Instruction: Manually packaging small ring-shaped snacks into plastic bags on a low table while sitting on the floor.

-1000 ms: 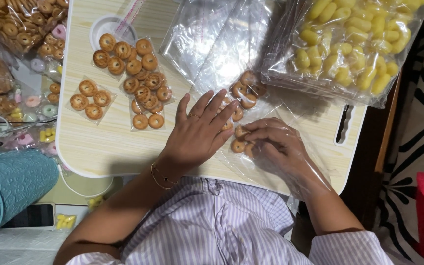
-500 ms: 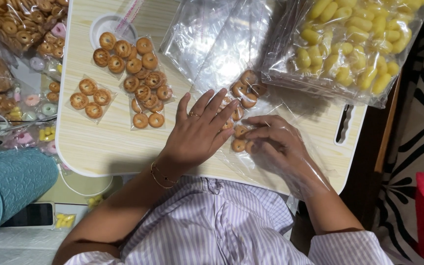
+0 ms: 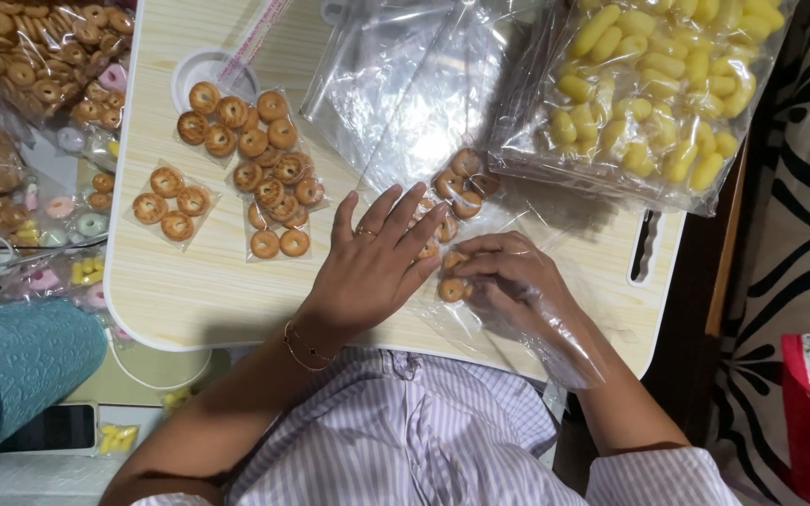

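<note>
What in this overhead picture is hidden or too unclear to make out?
- Head view: cookies under the left hand, covered by its palm.
- Right hand fingertips, blurred by its clear plastic glove.
- Bag of yellow snacks, cut off by the top edge.
- Pastel sweets at the left, too small.

The person wears a lilac-and-white striped shirt (image 3: 405,431), a thin gold bracelet (image 3: 304,345), and a ring (image 3: 366,231).
</note>
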